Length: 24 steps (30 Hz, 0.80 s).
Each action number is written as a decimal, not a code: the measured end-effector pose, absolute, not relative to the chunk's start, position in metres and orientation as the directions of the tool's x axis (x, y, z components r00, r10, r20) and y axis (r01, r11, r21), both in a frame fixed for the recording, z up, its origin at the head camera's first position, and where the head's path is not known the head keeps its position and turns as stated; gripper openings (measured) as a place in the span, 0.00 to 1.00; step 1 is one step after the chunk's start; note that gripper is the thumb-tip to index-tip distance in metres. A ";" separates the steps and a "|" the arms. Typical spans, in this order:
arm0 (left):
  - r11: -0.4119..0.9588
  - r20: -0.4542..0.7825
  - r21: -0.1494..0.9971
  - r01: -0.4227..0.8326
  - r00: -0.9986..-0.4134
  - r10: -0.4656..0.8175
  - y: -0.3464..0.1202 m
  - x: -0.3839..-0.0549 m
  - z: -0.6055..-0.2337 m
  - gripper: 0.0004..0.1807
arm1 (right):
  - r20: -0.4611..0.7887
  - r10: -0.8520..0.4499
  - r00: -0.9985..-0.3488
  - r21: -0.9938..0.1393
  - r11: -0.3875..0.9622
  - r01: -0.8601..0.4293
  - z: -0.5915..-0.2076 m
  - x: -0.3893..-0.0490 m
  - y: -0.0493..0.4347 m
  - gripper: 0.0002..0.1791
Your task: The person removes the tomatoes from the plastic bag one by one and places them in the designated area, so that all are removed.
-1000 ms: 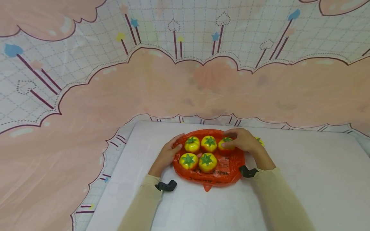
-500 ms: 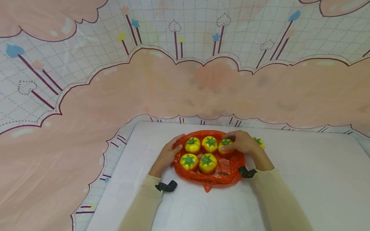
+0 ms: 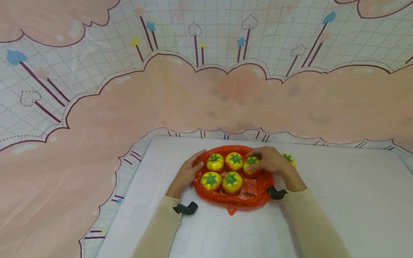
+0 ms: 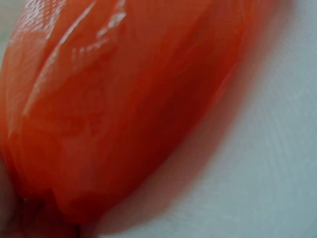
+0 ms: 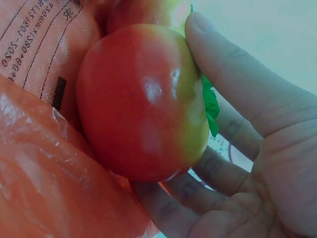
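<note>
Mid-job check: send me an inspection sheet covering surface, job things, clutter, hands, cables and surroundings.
Surface: white tabletop under the red plastic bag.
Job things: four tomato-like fruits in the bag; a sixth fruit on the tabletop, partly hidden by the right arm.
Clutter: nothing seen.
Left hand: grips the bag's left edge.
Right hand: holds a fifth fruit at the bag's far right; whether it bears on the bag is unclear.
Cables: nothing seen.
Surroundings: cloud-patterned backdrop behind.
</note>
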<state>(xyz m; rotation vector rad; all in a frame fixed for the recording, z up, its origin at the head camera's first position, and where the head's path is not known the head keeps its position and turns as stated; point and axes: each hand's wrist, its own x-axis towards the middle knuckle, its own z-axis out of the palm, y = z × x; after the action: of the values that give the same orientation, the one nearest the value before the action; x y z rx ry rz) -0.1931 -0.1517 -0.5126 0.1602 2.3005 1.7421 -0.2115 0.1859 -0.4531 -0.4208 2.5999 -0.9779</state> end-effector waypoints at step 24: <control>0.280 -0.147 0.957 -0.079 -0.961 0.233 -0.152 -0.194 -0.513 0.25 | -0.157 -0.411 -0.898 -0.687 0.698 -0.200 -0.443 -0.201 0.186 0.25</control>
<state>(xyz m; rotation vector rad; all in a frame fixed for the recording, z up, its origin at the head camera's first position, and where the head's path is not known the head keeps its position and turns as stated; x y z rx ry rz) -0.1938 -0.1518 -0.5129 0.1414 2.2935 1.7368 -0.2013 0.1862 -0.4432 -0.4831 2.6106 -1.0048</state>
